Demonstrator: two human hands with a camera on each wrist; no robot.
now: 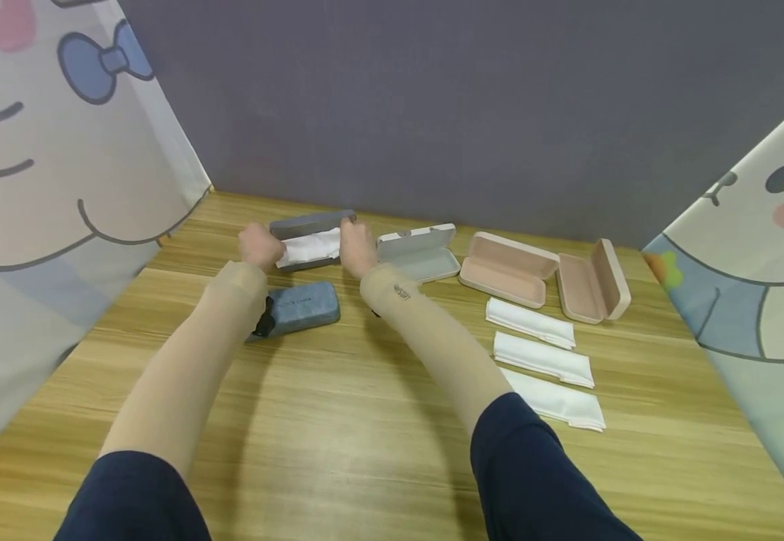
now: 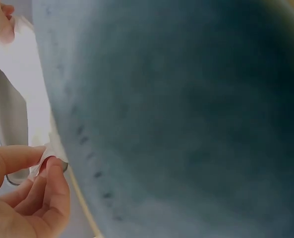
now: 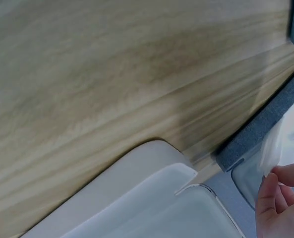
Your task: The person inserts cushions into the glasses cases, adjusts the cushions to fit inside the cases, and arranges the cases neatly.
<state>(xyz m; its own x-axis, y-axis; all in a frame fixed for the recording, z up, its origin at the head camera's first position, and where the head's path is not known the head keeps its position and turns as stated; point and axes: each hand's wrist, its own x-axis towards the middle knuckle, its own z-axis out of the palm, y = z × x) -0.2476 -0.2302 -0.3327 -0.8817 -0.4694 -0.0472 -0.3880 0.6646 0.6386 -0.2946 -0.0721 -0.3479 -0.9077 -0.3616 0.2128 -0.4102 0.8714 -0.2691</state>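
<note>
A folded white cloth (image 1: 312, 249) lies lengthwise at the open dark blue-grey glasses case (image 1: 306, 224), whose lid stands up at the back. My left hand (image 1: 260, 246) pinches the cloth's left end between thumb and fingers, as the left wrist view shows. At the opposite end my right hand (image 1: 358, 249) grips the cloth (image 3: 273, 151) between thumb and forefinger. Just in front, near my left wrist, sits a closed blue glasses case (image 1: 306, 306). It fills much of the left wrist view, where its surface (image 2: 176, 114) is blurred.
Right of my right hand stands an open white case (image 1: 426, 264) with a grey-green lining. Beyond it are two open cases lined in pink, one (image 1: 503, 282) beside the other (image 1: 581, 289). Several folded white cloths (image 1: 544, 367) lie in front. A dark partition (image 1: 473, 113) rises behind.
</note>
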